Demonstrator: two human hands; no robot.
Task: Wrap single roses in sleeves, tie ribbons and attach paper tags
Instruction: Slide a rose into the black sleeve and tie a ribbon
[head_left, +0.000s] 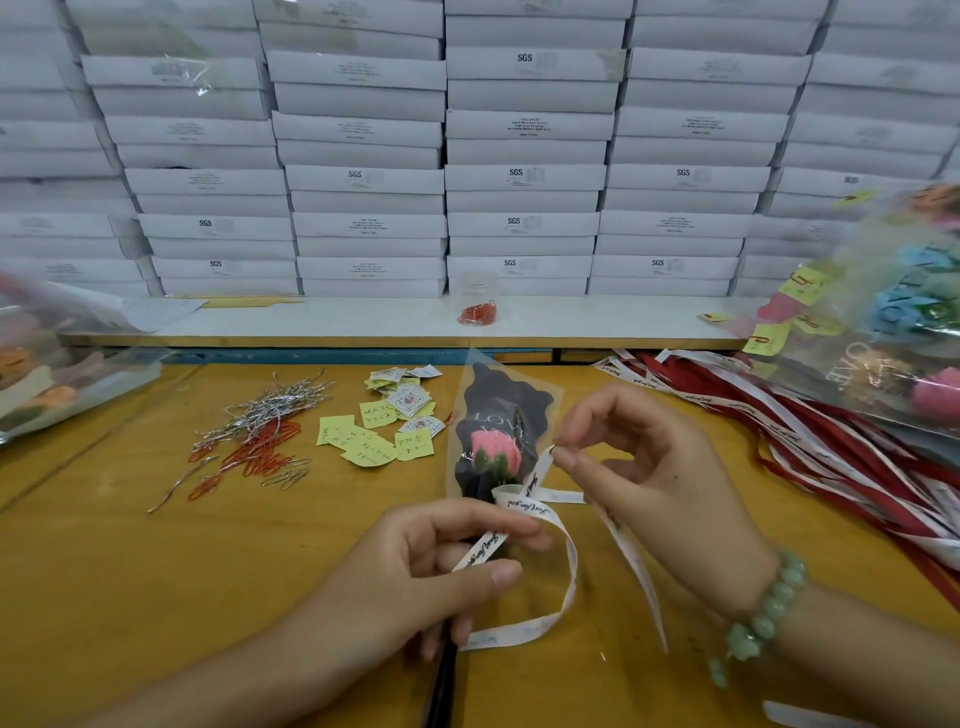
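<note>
Behind left hand (441, 566), stem (442, 675) partly hidden, right hand (654, 478) pinching ribbon (563, 587)

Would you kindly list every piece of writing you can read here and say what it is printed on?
"SGS": stacked white boxes.
"LOVE": black sleeve.
"Just for you", cursive, probably: white ribbon.
"OVE.", cut off: wrapped bundle at right.
Too small or blurred: the boxes' fine print, handwriting on the yellow tags.
</note>
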